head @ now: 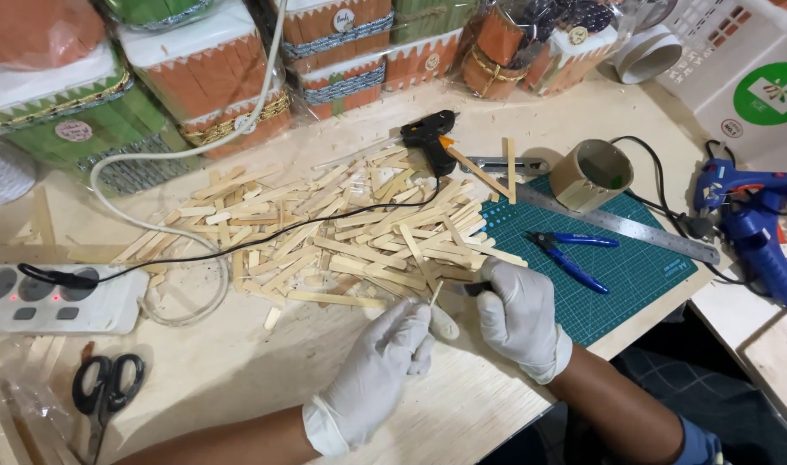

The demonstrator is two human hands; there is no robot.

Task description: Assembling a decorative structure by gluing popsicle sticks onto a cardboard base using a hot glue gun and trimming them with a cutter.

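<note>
One camera on the person's head, looking down and forward at the wooden table (238, 362), close to both gloved hands, boxes along the far edge, no second view.

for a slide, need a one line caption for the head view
Gloved left hand and right hand trim a wooden stick beside a stick pile.

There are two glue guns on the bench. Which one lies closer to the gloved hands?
The black glue gun, at the far edge of the stick pile. The blue glue gun sits off to the right, past the green mat, farther from both hands.
</note>
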